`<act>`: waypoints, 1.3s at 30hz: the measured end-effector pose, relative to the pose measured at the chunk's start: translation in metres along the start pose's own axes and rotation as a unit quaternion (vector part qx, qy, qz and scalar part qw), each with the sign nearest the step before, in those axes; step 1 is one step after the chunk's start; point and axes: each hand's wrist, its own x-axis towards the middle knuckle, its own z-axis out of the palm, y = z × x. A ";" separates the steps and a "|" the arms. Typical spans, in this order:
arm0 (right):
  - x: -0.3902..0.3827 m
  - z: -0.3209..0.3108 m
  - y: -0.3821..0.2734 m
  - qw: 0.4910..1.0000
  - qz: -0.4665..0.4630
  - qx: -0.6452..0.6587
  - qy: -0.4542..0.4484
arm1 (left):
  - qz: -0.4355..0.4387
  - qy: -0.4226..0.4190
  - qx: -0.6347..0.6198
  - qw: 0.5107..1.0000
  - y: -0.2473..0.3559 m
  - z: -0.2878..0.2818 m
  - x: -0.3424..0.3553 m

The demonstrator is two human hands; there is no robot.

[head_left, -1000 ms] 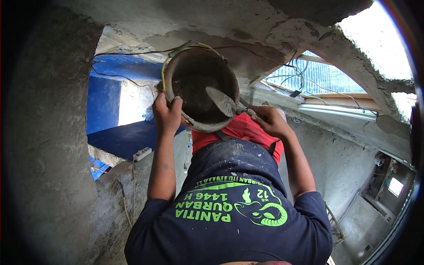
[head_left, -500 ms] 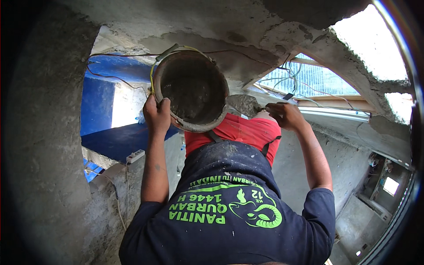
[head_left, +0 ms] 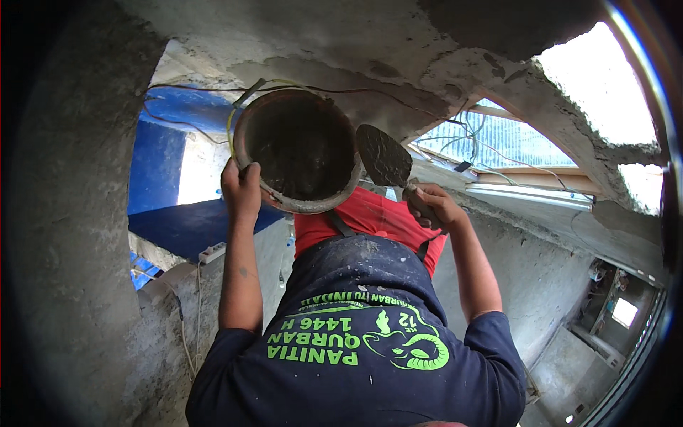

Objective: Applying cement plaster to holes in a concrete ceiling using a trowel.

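My left hand [head_left: 242,186] is closed on the near left rim of a round bucket [head_left: 309,207], which is tilted so that its inside shows. Wet grey mortar [head_left: 299,160] lies in the bucket. A thin handle with a grey-green grip stands over the far left rim. In my right hand [head_left: 437,204] is the handle of a trowel [head_left: 385,155]. Its broad blade points up and to the left, close beside the bucket's right rim, and its visible face looks dark and coated with mortar.
Rough cement surfaces surround me. A blue panel [head_left: 192,228] and a white power strip [head_left: 213,252] are at the left. Loose wires [head_left: 473,135] hang by a translucent corrugated sheet [head_left: 498,139] at the right, above a white tube light [head_left: 530,195].
The trowel blade has swung up and turned its broad face into view. My right hand has moved down and left. The bucket has shifted slightly left and down with my left hand.
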 end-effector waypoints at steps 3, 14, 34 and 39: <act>0.026 0.004 0.010 0.992 0.026 0.090 -0.089 | 0.009 -0.004 0.014 1.000 0.005 0.004 0.002; 0.099 -0.033 0.043 0.989 0.094 -0.070 -0.085 | -0.054 0.004 -0.050 0.997 -0.007 -0.002 0.005; -0.002 -0.048 -0.107 0.725 -0.141 -0.645 0.198 | 0.026 0.011 0.032 0.999 0.009 -0.001 -0.017; 0.026 0.046 -0.161 0.549 -0.196 -0.797 0.160 | 0.102 0.034 0.058 0.993 0.012 0.014 -0.028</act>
